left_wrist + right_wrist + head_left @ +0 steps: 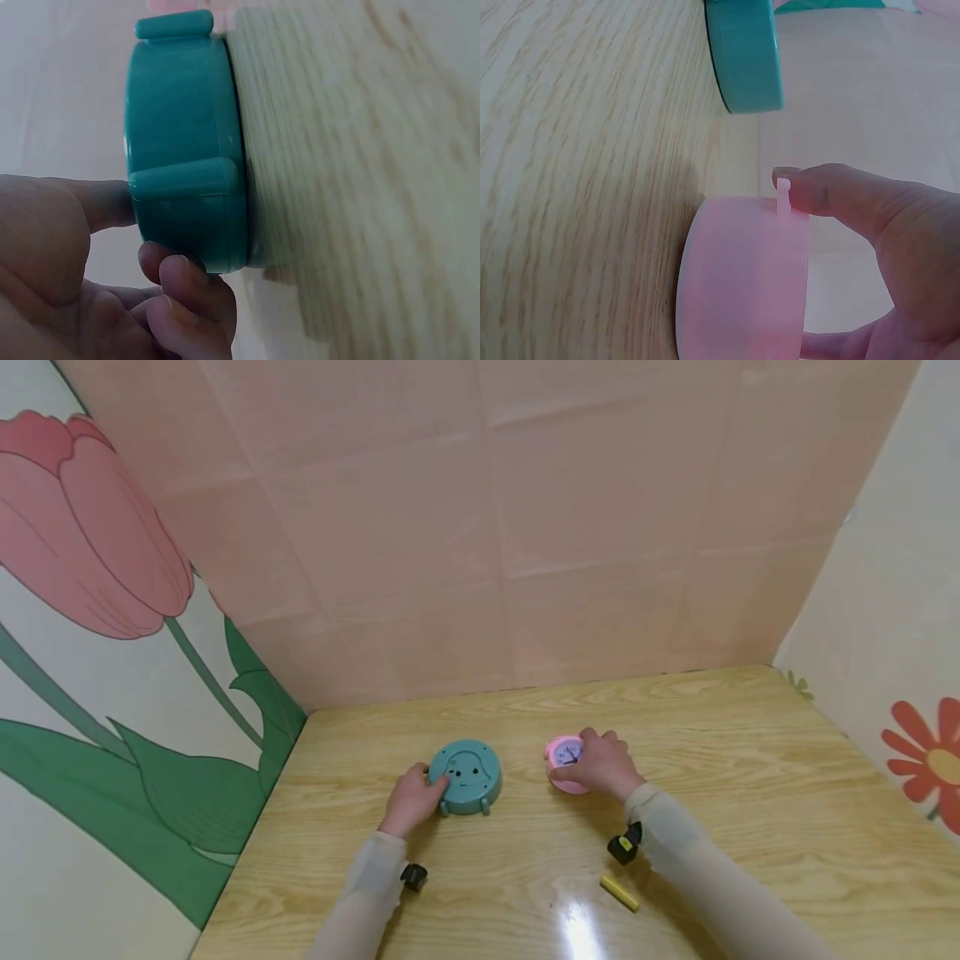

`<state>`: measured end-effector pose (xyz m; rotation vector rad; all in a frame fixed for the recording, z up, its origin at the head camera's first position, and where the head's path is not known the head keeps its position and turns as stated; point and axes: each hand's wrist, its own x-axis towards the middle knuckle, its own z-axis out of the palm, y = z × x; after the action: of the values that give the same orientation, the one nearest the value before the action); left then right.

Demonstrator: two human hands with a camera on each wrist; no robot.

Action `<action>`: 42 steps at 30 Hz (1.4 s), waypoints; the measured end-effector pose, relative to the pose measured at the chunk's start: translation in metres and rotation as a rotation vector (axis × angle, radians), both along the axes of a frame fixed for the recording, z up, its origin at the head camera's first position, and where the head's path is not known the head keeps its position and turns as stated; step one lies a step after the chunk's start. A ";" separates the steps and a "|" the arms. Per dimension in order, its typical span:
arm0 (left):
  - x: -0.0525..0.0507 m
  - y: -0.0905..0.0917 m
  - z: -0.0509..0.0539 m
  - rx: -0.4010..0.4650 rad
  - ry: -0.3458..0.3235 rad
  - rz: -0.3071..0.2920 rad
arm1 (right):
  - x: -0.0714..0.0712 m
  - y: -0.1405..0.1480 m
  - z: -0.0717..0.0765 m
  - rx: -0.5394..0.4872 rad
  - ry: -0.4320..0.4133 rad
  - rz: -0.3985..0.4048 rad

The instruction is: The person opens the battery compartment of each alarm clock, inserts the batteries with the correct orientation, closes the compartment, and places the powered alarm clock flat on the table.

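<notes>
A round teal case (467,772) with dark dots and holes on top and two small peg feet lies flat on the wooden table. My left hand (414,800) grips its left edge; in the left wrist view the thumb is over the upper face and the fingers (196,289) curl at the side wall (176,112). To its right, my right hand (606,763) holds a small pink clock (564,752), dial upward, between thumb and fingers. The right wrist view shows the thumb (832,191) by a small peg on the clock's pink side (742,277). Some fingers are hidden there.
A yellow cylinder (619,893) lies on the wooden table (510,877) near my right forearm. A pink sheet (495,543) hangs behind the table. White panels with a painted tulip (82,535) and a red flower (937,764) flank the sides.
</notes>
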<state>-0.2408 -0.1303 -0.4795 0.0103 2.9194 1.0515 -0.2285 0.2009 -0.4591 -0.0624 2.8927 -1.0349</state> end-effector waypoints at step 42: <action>0.007 0.010 0.009 -0.090 -0.005 -0.075 | -0.001 -0.048 0.013 -0.032 0.159 0.161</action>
<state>-0.2336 -0.1207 -0.4703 0.1135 2.9336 0.9077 -0.2292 0.1527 -0.4460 -0.3906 2.9492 -1.0931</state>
